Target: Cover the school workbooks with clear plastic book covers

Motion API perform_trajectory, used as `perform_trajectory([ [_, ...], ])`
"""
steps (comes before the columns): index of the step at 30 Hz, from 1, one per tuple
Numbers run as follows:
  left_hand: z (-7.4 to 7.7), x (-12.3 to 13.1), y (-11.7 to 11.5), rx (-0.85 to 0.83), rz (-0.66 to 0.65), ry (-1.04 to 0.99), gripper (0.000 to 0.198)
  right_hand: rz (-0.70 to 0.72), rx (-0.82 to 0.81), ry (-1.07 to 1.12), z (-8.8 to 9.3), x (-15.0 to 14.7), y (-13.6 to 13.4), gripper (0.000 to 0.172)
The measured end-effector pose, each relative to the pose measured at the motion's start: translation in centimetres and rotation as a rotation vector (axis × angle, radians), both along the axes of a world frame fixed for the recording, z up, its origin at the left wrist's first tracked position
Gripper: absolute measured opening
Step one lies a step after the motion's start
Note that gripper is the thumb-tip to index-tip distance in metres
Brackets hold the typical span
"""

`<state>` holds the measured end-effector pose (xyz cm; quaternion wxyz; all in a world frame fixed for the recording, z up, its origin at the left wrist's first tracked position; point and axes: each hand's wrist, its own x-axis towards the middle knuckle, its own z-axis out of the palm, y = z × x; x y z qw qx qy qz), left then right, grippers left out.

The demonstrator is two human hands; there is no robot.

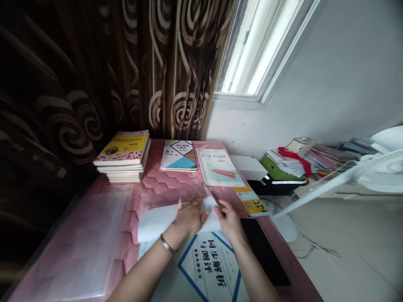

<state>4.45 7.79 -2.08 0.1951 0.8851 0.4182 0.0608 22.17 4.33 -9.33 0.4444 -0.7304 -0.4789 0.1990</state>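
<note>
A large workbook (201,268) with a blue diamond line and black Chinese characters lies in front of me. Across its far part spreads a white sheet (157,220), with some clear plastic film (189,191) beyond it. My left hand (190,214), a silver bangle at its wrist, rests on the sheet with fingers stretched forward. At the sheet's right edge, my right hand (228,218) has its thumb and fingers curled on the corner. To the left, loose clear plastic covers (91,243) lie on the pink quilted surface (160,178).
A stack of books (122,155) stands at the back left, beside a thin workbook (179,156). Farther right are a white book (220,167), a yellow booklet (251,201) and a black tablet-like slab (264,251). A white fan (324,188) stands off the right edge.
</note>
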Motion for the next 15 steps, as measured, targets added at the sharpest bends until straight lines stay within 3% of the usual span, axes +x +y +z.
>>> perform_trajectory([
  [3, 0.3, -0.1, -0.4, 0.026, -0.011, 0.001, 0.052, 0.001, -0.008, 0.026, 0.2, 0.2, 0.6, 0.060],
  [7, 0.2, -0.4, -0.9, 0.078, -0.007, -0.034, 0.050, 0.043, -0.001, 0.052, 0.9, 0.0, 1.1, 0.046],
  [10, -0.2, -1.4, -1.2, 0.186, 0.044, -0.076, 0.041, -0.008, 0.036, 0.086, 1.3, -0.4, 0.7, 0.045],
  [13, -0.8, -3.9, -1.7, 0.324, 0.221, -0.143, 0.027, -0.083, 0.080, 0.126, 1.4, -0.9, 0.0, 0.049],
  [15, -1.2, -6.3, -2.1, 0.391, 0.438, -0.222, 0.021, -0.120, 0.096, 0.140, 1.4, -1.1, -0.5, 0.050],
])
